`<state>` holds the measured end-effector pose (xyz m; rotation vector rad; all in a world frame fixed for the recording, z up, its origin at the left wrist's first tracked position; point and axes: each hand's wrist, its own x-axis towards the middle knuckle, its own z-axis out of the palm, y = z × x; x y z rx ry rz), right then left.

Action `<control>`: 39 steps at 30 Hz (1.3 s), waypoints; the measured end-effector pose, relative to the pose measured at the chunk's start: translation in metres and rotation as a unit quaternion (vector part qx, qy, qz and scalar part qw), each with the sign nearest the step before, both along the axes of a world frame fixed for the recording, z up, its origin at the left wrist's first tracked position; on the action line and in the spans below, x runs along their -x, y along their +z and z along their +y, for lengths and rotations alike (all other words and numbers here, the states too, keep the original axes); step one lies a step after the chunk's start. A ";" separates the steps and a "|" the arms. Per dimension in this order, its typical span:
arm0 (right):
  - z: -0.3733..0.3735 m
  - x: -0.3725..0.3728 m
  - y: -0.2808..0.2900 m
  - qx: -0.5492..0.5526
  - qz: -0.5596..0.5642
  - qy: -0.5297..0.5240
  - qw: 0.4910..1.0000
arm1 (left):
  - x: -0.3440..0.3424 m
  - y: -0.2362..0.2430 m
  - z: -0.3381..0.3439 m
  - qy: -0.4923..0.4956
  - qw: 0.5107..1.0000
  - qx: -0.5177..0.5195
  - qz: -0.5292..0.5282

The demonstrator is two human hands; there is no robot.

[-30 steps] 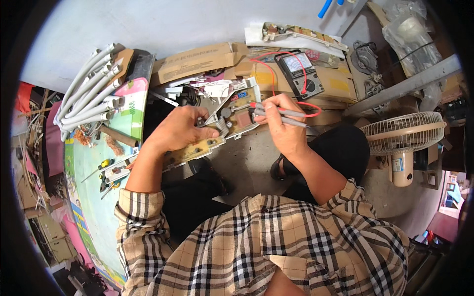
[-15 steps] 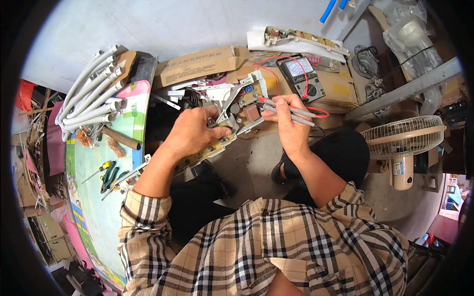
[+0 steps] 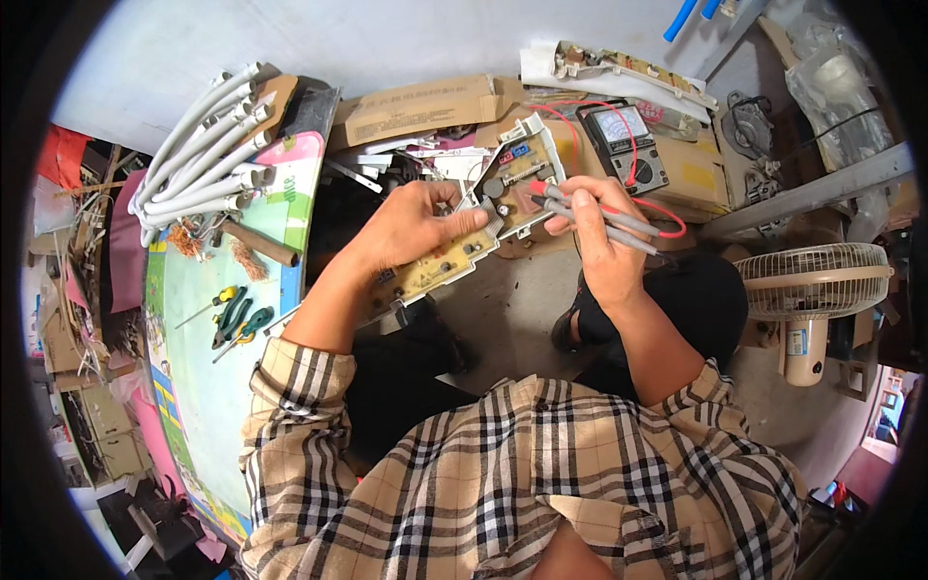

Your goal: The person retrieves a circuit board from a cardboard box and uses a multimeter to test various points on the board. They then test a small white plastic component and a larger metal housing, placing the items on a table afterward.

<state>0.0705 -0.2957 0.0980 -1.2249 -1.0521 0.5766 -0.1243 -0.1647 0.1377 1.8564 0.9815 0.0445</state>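
My left hand [image 3: 411, 230] is closed around a long circuit board [image 3: 454, 253] in a pale plastic frame, thumb on top near its middle. The board is tilted over my lap, with its yellowish component side showing. Two grey test probes [image 3: 623, 230] lie together in my right hand [image 3: 607, 253], held between fingers and thumb like a pen. Their tips are close to the board's right part; whether they touch it I cannot tell. A red lead [image 3: 665, 230] loops from the probes toward an analog multimeter [image 3: 626, 155] lying behind my right hand.
Cardboard boxes [image 3: 416, 114] line the wall, and another framed board [image 3: 628, 72] lies at the back. On the left table [image 3: 208, 387] are grey hoses [image 3: 198, 155], pliers [image 3: 232, 317] and a screwdriver [image 3: 208, 304]. A beige fan [image 3: 812, 290] stands to the right, below a metal bar [image 3: 812, 190].
The view has shifted, so everything sits further right. The board has turned to show more of its component side under my left hand. Both hands keep their hold.
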 end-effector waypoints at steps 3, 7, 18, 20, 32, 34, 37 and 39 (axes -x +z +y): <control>-0.001 0.003 0.004 0.010 0.080 0.032 0.996 | -0.002 -0.001 0.002 0.010 1.000 -0.002 -0.004; -0.003 0.002 0.004 0.024 0.070 0.051 0.996 | -0.004 -0.004 0.006 0.018 0.999 -0.040 0.006; -0.001 0.003 0.003 0.035 0.024 0.050 0.998 | -0.002 -0.011 0.007 0.045 0.998 -0.032 0.007; 0.000 0.003 0.001 0.032 0.035 0.051 0.998 | -0.004 -0.008 0.005 0.047 0.999 -0.005 0.007; -0.001 0.003 -0.003 -0.002 0.043 0.026 0.999 | -0.004 -0.015 0.008 0.048 0.998 -0.008 -0.037; -0.001 0.003 -0.003 -0.010 0.040 0.024 0.999 | -0.004 -0.016 0.008 0.041 0.998 -0.026 -0.050; -0.003 -0.001 0.003 -0.032 0.004 0.017 0.999 | -0.007 -0.007 0.002 0.029 0.996 -0.079 -0.031; -0.005 -0.004 0.006 -0.046 -0.024 0.011 0.999 | -0.009 -0.001 -0.002 0.018 0.992 -0.127 -0.017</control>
